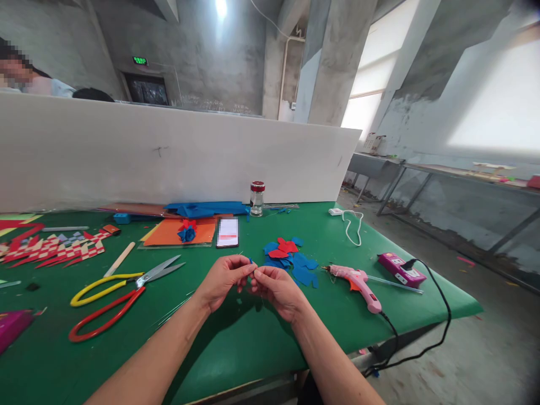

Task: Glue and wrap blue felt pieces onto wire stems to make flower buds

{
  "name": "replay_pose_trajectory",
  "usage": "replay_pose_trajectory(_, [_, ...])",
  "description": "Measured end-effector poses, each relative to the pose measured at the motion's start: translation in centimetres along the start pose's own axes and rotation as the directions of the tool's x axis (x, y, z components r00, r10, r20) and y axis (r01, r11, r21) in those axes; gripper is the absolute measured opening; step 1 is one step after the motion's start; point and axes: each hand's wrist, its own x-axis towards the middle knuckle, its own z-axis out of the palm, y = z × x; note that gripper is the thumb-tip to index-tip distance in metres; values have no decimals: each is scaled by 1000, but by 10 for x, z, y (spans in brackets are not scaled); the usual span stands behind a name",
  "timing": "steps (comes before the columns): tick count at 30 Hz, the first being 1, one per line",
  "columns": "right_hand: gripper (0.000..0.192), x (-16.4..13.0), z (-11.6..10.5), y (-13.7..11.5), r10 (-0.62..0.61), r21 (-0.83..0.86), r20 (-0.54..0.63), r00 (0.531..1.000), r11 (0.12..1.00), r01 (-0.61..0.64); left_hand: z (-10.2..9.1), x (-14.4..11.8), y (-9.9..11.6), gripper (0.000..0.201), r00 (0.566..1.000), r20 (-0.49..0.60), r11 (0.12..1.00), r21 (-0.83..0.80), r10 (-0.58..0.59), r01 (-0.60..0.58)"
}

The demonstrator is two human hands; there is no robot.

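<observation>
Left hand (228, 278): held out over the near edge of the green tabletop (333, 306), pinching with thumb and forefinger on a small blue piece (251, 260).
Right hand (276, 287): brought fingertip to fingertip with the left, clamped on the same bit (mostly hidden by the fingers).
Small blue piece: caught between both hands, above the middle of the tabletop.
Cut shapes (304, 269): heaped just beyond the right hand, with blue underneath and red on top.
Glue gun (353, 277): lying toward the right corner, pink, pointing at the heap, with a clear glue stick (400, 284) out of its back.
Purple power box (400, 270): set near the right edge, with a black plug in it.
White cable (359, 233): looped near the far right corner.
Glass jar (257, 202): standing upright at the far edge under a red lid, against a white board (177, 149).
Phone (228, 232): lying face up, lit, between the jar and the left hand.
Orange sheets (160, 234): stacked left of the phone, topped by a red and blue flower (187, 233).
Scissors (140, 279): left open to the left of the hands, with one yellow and one red handle.
Wooden stick (120, 259): resting just beyond the scissors.
Checkered strips (54, 250): spread toward the far left.
</observation>
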Motion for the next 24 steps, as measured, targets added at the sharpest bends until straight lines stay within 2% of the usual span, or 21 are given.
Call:
replay_pose_trajectory(4, [39,1,-1,0,-21,-7,-3,1000,1000,21,0,0,1,34,998,-59,1000,-19,-22,21])
replay_pose_trajectory(10, [39,0,-3,-1,-8,30,15,1000,1000,7,-5,3,0,34,996,-89,999,-46,-16,11])
replay_pose_trajectory(16, [39,1,-4,1,-48,55,11,999,997,47,-4,2,1,30,995,-104,1000,14,2,-1])
replay_pose_trajectory(20, [40,3,-3,-1,-140,20,-78,987,990,142,-1,1,0,30,999,-18,997,73,-38,39])
replay_pose_trajectory(24, [37,4,-2,-4,-284,-70,-175,943,959,276,3,-1,-2,34,992,56,992,69,-111,107])
